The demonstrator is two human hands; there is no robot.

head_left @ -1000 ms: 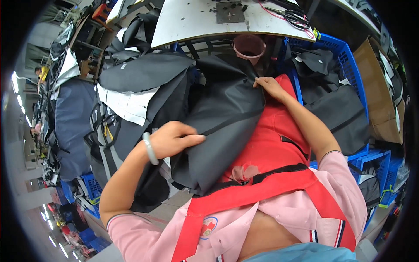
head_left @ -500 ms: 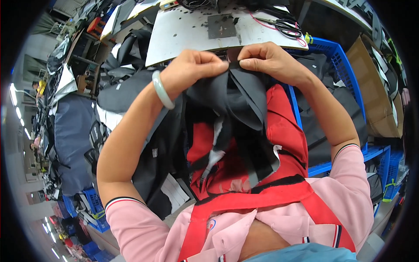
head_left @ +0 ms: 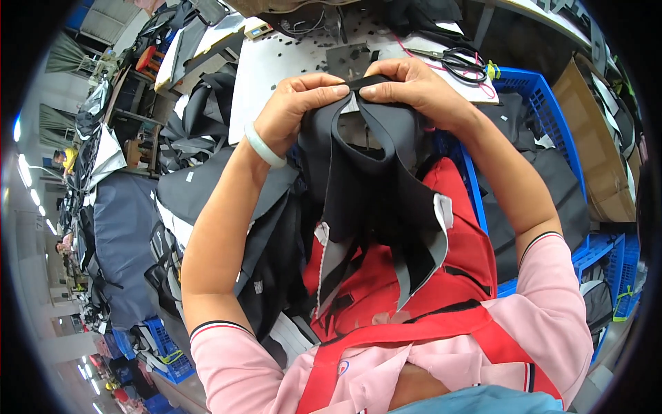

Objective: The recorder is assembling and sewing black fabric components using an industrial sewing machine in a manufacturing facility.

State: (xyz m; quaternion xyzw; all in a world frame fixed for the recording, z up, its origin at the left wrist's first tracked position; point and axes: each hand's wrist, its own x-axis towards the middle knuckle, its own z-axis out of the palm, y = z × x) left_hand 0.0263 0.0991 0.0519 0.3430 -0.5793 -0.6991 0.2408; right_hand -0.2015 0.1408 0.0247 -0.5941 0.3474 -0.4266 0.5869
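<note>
A dark grey and black fabric piece [head_left: 338, 165] hangs between my two hands, above the red apron [head_left: 455, 207] on my lap. Its top edge is pinched between thumb and fingers of my left hand [head_left: 307, 100]. My right hand [head_left: 410, 90] pinches the same edge close beside, thumbs a short way apart. Below the grip the cloth forms an open loop, and its lower ends spread apart with pale cut edges and small white tags. A pale bangle [head_left: 263, 145] circles my left wrist.
Ahead stands a white worktable [head_left: 269, 69] scattered with dark scraps, with black-handled scissors [head_left: 462, 65] on its right. Blue crates [head_left: 565, 131] holding dark fabric and a cardboard box [head_left: 593, 152] are at right. Dark fabric pieces [head_left: 221, 172] are heaped at left.
Both hands have shifted slightly, still pinching the fabric's top edge. The cloth has opened out into a loop, and its lower ends hang wider apart. The view has tilted a little.
</note>
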